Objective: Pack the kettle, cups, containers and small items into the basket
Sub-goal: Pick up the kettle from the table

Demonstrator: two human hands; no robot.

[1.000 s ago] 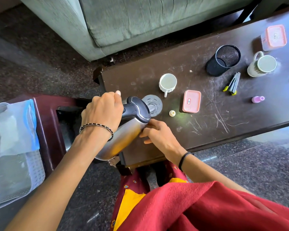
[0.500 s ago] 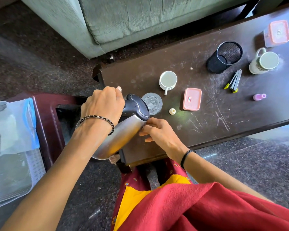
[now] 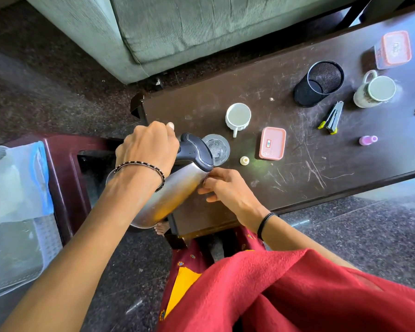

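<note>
Left hand: the left hand [image 3: 149,146] is clenched round the black handle of the kettle [image 3: 168,188], knuckles up.
Right hand: the right hand [image 3: 225,188] presses its fingers against the steel body just under the lid end, at 3 o'clock from the kettle.
Kettle place: held in the air over the near-left corner of the table [image 3: 285,178], below the left hand, between both hands.
Kettle axis: tilted, long axis from 7 o'clock (base) to 1 o'clock (black lid).
Beyond: glass [image 3: 217,148] just past the lid at 1 o'clock; white cup [image 3: 238,116] farther on.
Basket: basket [image 3: 17,248] at 9 o'clock, well apart.
</note>
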